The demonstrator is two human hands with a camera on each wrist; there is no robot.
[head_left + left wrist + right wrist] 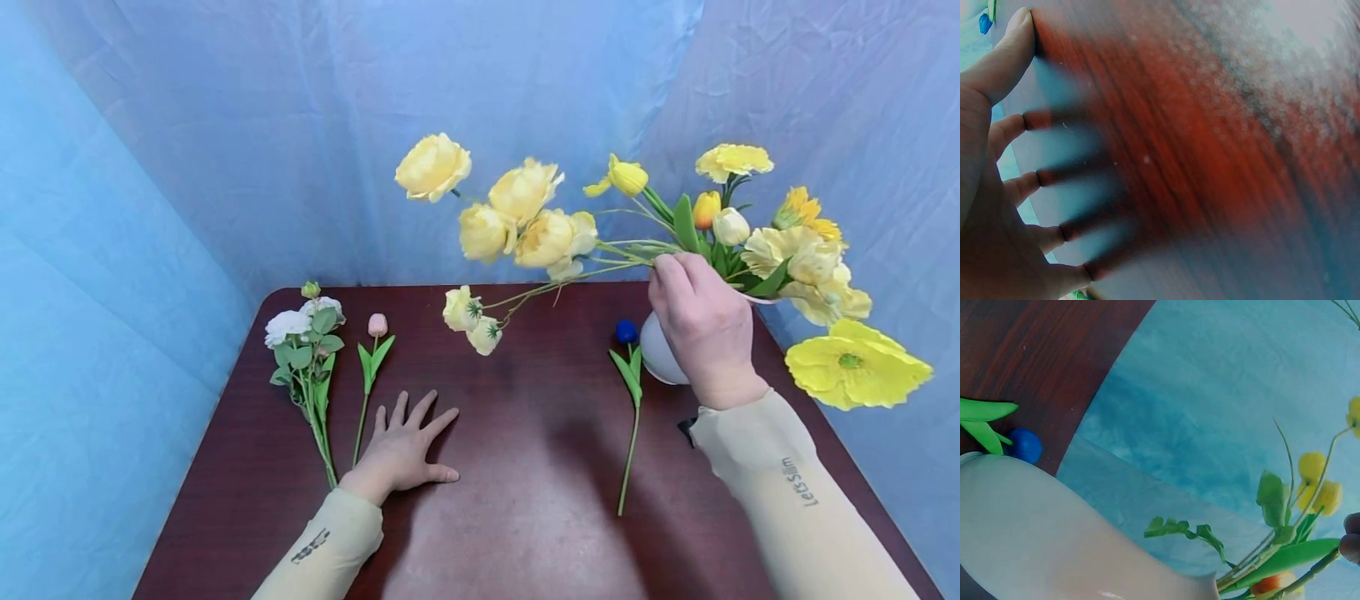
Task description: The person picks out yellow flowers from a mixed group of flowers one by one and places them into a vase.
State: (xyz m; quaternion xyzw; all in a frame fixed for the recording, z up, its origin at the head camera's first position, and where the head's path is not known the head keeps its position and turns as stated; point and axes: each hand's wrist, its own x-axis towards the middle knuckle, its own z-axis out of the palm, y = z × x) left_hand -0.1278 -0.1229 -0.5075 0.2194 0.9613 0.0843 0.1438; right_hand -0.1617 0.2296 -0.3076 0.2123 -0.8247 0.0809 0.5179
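My right hand is raised at the mouth of a white vase and pinches a green flower stem between fingertips and thumb. Yellow flowers lean out to the left of this hand. More yellow blooms, with tulips among them, spread to its right, a big poppy-like one lowest. In the head view the hand covers most of the vase. Palm down with fingers spread, my left hand rests on the dark red table, fingertips pressed on the wood.
A blue tulip lies just left of the vase, its stem toward me. Beside my left hand lie a pink tulip and a bunch of white roses. A small black object shows by the right sleeve. Blue cloth hangs around the table.
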